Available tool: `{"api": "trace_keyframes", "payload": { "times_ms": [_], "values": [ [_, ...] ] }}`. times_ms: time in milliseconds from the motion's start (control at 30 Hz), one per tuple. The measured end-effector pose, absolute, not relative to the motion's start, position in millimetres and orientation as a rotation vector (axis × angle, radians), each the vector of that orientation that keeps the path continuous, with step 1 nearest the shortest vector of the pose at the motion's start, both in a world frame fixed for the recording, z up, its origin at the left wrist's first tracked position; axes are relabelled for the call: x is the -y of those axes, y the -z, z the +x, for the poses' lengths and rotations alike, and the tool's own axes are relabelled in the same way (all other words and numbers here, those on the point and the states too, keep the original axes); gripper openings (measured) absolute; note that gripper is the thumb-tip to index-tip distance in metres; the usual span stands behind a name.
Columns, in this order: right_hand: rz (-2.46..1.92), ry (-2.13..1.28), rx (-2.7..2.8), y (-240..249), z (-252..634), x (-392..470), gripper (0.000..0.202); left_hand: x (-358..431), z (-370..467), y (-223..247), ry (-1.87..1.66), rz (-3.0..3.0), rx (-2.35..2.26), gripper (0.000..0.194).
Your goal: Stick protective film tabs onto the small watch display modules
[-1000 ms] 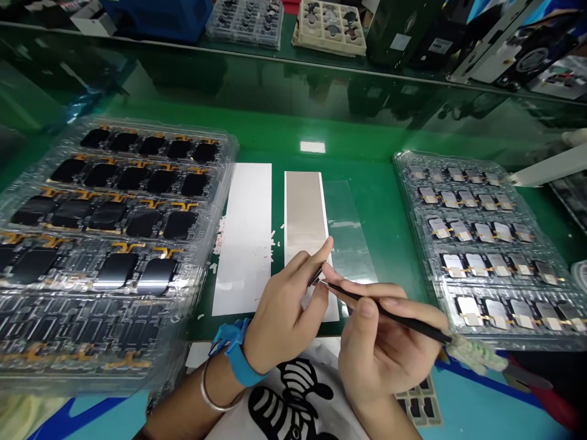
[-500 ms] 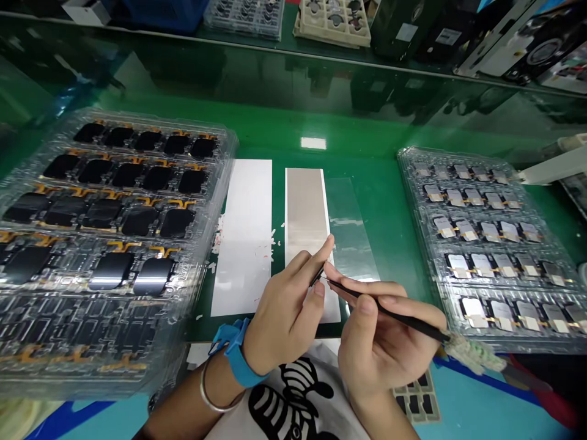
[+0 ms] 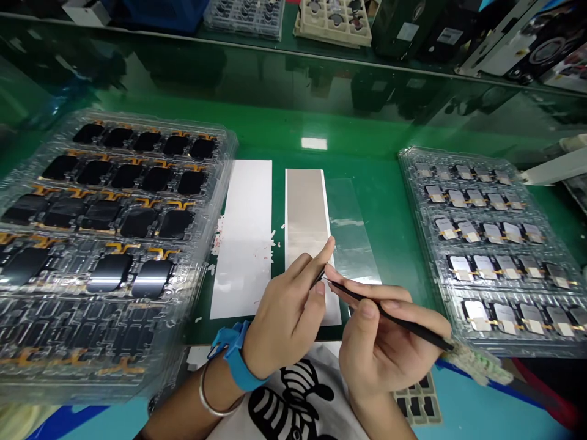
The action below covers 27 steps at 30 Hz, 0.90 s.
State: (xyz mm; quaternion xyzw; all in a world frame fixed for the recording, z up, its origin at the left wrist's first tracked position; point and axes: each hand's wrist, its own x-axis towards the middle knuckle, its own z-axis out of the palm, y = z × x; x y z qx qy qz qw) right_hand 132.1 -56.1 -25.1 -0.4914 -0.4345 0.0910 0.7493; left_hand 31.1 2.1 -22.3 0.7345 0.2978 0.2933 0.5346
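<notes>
Holding a slim black tool [image 3: 410, 328], the right hand [image 3: 389, 348] has its grip closed around the shaft, thumb on one side and fingers on the other. The thin tip reaches toward the left hand [image 3: 284, 324], right beside a small dark piece [image 3: 317, 278] pinched between that hand's thumb and fingers. The left grip is closed on the piece and hides most of it; whether the tip touches it cannot be told. A pale, frayed wrapping [image 3: 479, 362] covers the tool's rear end. The left wrist wears a blue band [image 3: 243, 365] and a metal bracelet [image 3: 208, 397]. In this view both hands show before the near end of a beige strip [image 3: 305, 205] with white edges, lying on the green worktop [image 3: 380, 189]. Left of it lies a white strip [image 3: 245, 226], with tiny scraps [image 3: 219, 229] scattered around; right of it is a clear sheet [image 3: 351, 226]. Farther left, a clear tray [image 3: 225, 143] carries rows of black rounded squares with orange tabs. Well to the right, another clear tray [image 3: 527, 344] holds rows of silvery squares. At the back, a shelf [image 3: 287, 41] bears a blue box [image 3: 160, 12] and a beige tray [image 3: 301, 29] of small round pieces.
</notes>
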Motion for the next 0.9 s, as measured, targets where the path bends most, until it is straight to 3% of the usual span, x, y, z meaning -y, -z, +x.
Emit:
{"api": "trace_keyframes", "payload": {
  "times_ms": [567, 900],
  "values": [
    [-1.092, -0.188, 1.038, 26.2, 136.9, 59.1, 0.038, -1.5, 30.1, 21.7, -0.678, 1.764, -0.725, 0.054],
    [-1.027, -0.362, 0.86, 15.3, 155.8, 57.2, 0.021, 1.0, 27.6, 25.4, -0.722, 1.788, -0.683, 0.05]
  ]
}}
